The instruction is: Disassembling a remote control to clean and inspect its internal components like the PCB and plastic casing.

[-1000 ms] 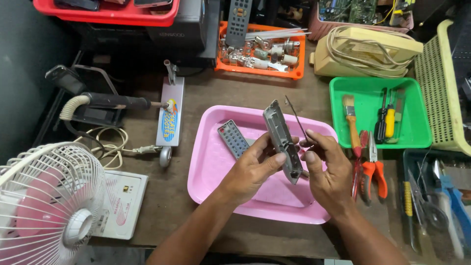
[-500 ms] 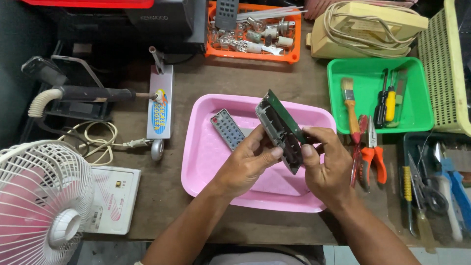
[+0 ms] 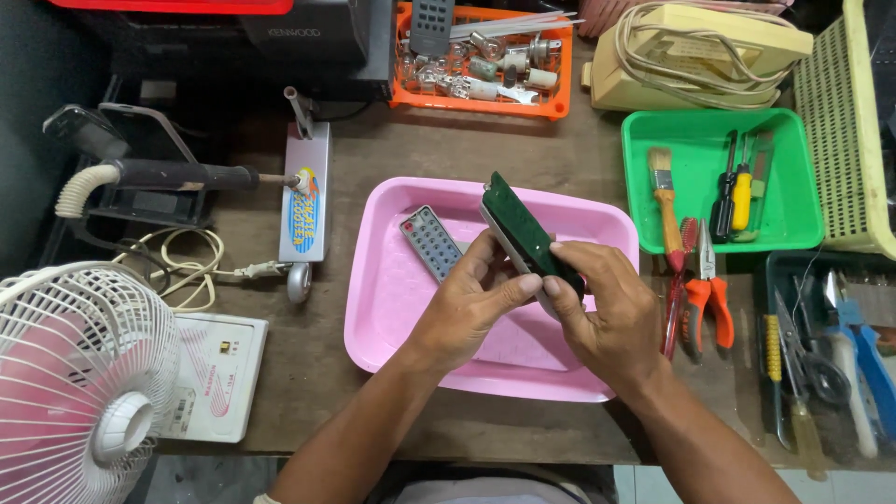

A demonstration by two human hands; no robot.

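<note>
Wooden bench, pink tray (image 3: 392, 308): both hands' fingers (image 3: 523, 285) clamp green circuit board (image 3: 523, 233) above.

Bright, even overhead light; sharp, soft shadows.

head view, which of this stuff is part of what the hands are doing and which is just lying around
In hand:
left hand
right hand
green circuit board
grey keypad
pink tray

Lying about:
green tray
paintbrush
orange pliers
fan
orange tray
</note>
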